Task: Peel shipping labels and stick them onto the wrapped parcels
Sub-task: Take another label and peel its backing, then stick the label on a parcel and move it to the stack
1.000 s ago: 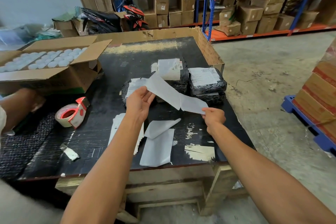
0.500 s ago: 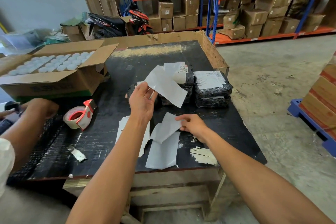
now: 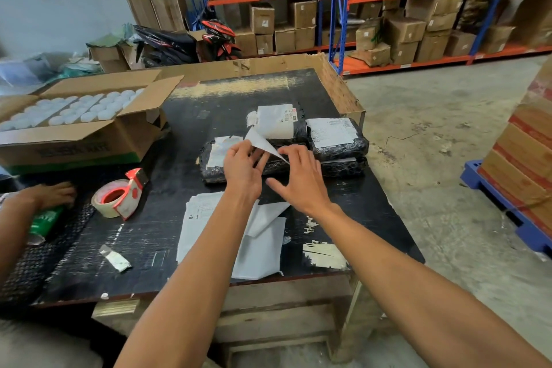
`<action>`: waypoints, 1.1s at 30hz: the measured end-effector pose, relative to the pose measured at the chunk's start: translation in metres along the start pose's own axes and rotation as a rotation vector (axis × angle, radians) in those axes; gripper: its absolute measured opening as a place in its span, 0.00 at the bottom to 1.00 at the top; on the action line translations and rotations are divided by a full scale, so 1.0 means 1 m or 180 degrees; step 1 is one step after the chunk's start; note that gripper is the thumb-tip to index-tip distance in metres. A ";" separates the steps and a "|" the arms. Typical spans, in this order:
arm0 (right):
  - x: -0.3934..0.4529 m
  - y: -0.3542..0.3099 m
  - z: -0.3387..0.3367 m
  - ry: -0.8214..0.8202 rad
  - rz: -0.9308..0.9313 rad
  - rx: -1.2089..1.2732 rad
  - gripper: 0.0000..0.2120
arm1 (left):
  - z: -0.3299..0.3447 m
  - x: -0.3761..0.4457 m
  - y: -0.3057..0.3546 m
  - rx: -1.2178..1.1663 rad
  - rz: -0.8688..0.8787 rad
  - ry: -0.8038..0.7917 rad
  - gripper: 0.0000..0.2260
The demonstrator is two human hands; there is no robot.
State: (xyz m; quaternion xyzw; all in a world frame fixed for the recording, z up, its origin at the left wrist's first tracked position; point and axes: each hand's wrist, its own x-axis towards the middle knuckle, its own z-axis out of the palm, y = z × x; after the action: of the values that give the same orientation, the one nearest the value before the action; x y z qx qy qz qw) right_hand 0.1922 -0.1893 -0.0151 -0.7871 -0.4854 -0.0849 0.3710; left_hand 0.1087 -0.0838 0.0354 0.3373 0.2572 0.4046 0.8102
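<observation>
Glossy black plastic-wrapped parcel (image 3: 336, 146), matt paper label (image 3: 263, 142)

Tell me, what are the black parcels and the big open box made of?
The black parcels look wrapped in shiny plastic film: it's crinkly and glints. The open box looks like brown cardboard: dull, with folded flaps. What's inside the parcels is hidden.

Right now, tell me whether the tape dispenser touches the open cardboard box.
Apart. The head view shows bare black tabletop between the tape dispenser and the open cardboard box behind it.
</observation>
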 end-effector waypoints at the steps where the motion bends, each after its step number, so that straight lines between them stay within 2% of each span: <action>1: 0.002 -0.001 0.001 0.0205 0.0053 -0.0026 0.22 | 0.003 -0.001 -0.002 -0.0002 -0.0057 -0.0030 0.07; 3: 0.006 -0.001 -0.002 0.0525 0.0105 0.0113 0.10 | 0.006 -0.004 -0.005 0.0055 -0.0140 -0.0066 0.10; 4: 0.007 0.001 -0.003 0.0569 0.0136 0.0188 0.08 | 0.006 -0.006 -0.003 0.0123 -0.0154 -0.0085 0.09; 6: 0.007 0.004 -0.006 0.0539 0.0285 0.0347 0.06 | 0.004 -0.009 -0.003 0.0221 -0.0137 -0.0144 0.06; 9: 0.010 0.006 -0.011 0.0469 0.0820 0.0897 0.04 | -0.004 -0.006 -0.002 0.0485 -0.0053 0.0037 0.07; 11: 0.013 0.008 -0.016 0.0236 0.1216 0.1547 0.03 | -0.010 -0.002 -0.004 0.1117 0.0029 0.0242 0.05; 13: 0.015 0.009 -0.019 -0.0156 0.1363 0.1965 0.03 | -0.019 0.001 -0.009 0.1640 -0.0090 0.0252 0.10; 17: 0.016 0.017 -0.018 -0.0539 0.1488 0.2287 0.05 | -0.032 -0.003 -0.018 0.1944 -0.0068 0.0302 0.06; 22: 0.015 0.021 -0.013 -0.0383 0.1612 0.2062 0.02 | -0.038 -0.010 -0.023 0.2076 0.0133 0.0448 0.05; 25: 0.015 0.016 -0.004 -0.0359 0.1460 0.1686 0.04 | -0.047 -0.012 -0.020 0.2067 0.0086 0.0680 0.06; 31: 0.019 -0.011 0.033 -0.0522 0.1044 0.1535 0.06 | -0.087 0.001 0.003 0.2314 0.0124 0.1021 0.07; 33: 0.024 -0.023 0.049 -0.0436 0.0915 0.1419 0.06 | -0.101 0.016 0.012 0.2472 0.0222 0.1139 0.04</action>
State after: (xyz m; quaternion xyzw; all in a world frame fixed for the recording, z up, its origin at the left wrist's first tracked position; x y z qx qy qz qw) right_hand 0.1745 -0.1344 -0.0262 -0.7507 -0.3995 0.1310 0.5096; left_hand 0.0418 -0.0315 -0.0228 0.5504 0.5154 0.3569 0.5515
